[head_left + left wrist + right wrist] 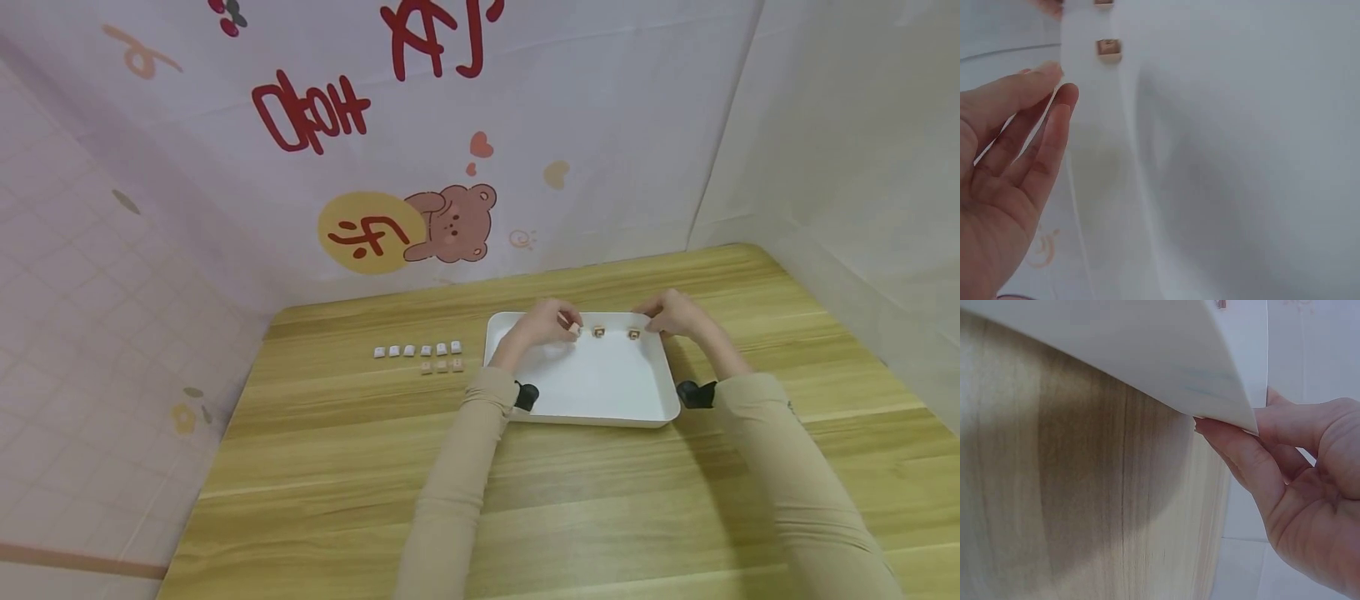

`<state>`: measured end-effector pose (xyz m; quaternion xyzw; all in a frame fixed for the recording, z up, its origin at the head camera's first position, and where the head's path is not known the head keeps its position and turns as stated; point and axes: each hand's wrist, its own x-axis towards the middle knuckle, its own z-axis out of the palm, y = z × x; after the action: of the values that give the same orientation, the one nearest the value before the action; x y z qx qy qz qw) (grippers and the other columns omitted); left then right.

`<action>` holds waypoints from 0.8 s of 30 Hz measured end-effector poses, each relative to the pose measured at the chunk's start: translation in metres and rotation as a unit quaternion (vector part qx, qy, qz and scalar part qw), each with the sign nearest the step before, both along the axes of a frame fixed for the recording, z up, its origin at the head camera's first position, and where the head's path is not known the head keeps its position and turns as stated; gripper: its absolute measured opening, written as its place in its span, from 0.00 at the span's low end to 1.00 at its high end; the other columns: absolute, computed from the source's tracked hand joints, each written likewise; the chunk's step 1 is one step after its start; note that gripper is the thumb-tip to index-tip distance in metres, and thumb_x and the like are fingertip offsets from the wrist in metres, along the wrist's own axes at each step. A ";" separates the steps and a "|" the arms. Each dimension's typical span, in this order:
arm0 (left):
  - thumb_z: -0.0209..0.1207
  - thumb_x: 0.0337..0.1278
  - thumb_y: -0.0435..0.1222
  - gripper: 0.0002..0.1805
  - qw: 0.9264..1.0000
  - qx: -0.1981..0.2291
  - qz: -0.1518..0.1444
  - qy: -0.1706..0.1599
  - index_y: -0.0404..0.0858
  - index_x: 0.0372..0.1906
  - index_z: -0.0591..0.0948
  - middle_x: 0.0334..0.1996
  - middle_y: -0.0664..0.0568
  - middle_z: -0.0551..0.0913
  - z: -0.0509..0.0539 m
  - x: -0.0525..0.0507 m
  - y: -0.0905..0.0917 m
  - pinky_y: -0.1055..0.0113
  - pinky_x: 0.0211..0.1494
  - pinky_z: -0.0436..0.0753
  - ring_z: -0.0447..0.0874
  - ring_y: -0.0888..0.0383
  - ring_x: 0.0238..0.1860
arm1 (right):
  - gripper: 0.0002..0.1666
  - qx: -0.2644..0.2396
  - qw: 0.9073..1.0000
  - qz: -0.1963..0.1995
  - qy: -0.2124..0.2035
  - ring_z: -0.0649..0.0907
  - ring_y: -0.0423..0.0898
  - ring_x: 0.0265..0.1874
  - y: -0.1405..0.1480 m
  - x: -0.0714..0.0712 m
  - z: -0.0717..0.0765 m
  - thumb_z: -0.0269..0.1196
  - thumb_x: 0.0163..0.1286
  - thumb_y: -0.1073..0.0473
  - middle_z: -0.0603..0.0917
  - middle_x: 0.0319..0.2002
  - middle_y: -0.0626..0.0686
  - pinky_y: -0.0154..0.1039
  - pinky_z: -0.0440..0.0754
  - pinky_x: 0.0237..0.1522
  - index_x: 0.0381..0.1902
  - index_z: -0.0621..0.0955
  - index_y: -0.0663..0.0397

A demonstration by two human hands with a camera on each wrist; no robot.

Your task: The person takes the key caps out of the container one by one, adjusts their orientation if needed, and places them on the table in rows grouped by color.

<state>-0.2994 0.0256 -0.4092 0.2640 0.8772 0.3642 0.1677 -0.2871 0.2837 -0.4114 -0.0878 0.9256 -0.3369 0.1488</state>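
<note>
My left hand (546, 321) is over the far left part of a white tray (600, 379). Its thumb and fingers pinch a small pale keycap (574, 329), mostly hidden by the fingertips in the left wrist view. Two keycaps with brownish hollow undersides, one nearer the left hand (598, 332) and one farther right (634, 333), sit along the tray's far side. At the far right corner my right hand (675, 312) grips the tray's rim (1225, 419), thumb and fingers on either side of it.
Left of the tray, a row of several white keycaps (409, 351) lies on the wooden table (337, 467). In front of them is a short row of beige keycaps (442, 367). A printed white cloth (600, 125) hangs behind the table.
</note>
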 end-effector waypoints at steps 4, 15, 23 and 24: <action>0.64 0.54 0.29 0.15 0.998 0.052 -0.002 -0.018 0.32 0.48 0.81 0.48 0.44 0.83 0.009 0.001 -0.016 0.71 0.48 0.81 0.82 0.50 0.51 | 0.26 -0.003 1.000 -0.004 -0.005 0.83 0.63 0.45 0.001 0.000 0.000 0.56 0.61 0.72 0.75 0.54 0.76 0.46 0.86 0.39 0.59 0.72 0.74; 0.65 0.51 0.27 0.13 0.989 0.131 0.066 0.000 0.30 0.44 0.82 0.45 0.39 0.84 0.027 0.019 -0.081 0.68 0.46 0.83 0.84 0.50 0.45 | 0.25 -0.004 1.000 -0.004 0.002 0.83 0.61 0.45 0.001 -0.002 -0.003 0.56 0.60 0.72 0.76 0.54 0.76 0.47 0.86 0.39 0.58 0.73 0.74; 0.66 0.50 0.30 0.11 0.980 0.073 0.175 0.052 0.32 0.41 0.84 0.44 0.39 0.85 0.022 0.034 -0.157 0.58 0.48 0.84 0.85 0.46 0.45 | 0.26 -0.011 1.000 -0.003 -0.003 0.84 0.61 0.44 0.000 0.000 -0.003 0.56 0.61 0.73 0.75 0.53 0.77 0.46 0.86 0.37 0.58 0.72 0.75; 0.67 0.50 0.30 0.11 0.979 0.059 0.186 0.055 0.33 0.41 0.85 0.43 0.39 0.85 0.019 0.036 -0.167 0.57 0.48 0.84 0.85 0.46 0.45 | 0.26 -0.011 1.000 -0.004 -0.004 0.84 0.62 0.44 0.000 0.000 -0.003 0.56 0.61 0.73 0.76 0.53 0.76 0.46 0.86 0.37 0.58 0.73 0.75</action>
<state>-0.2633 -0.1411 -0.3900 0.1252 0.8959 0.4251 0.0322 -0.2873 0.2839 -0.4139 -0.0839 0.9218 -0.3476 0.1499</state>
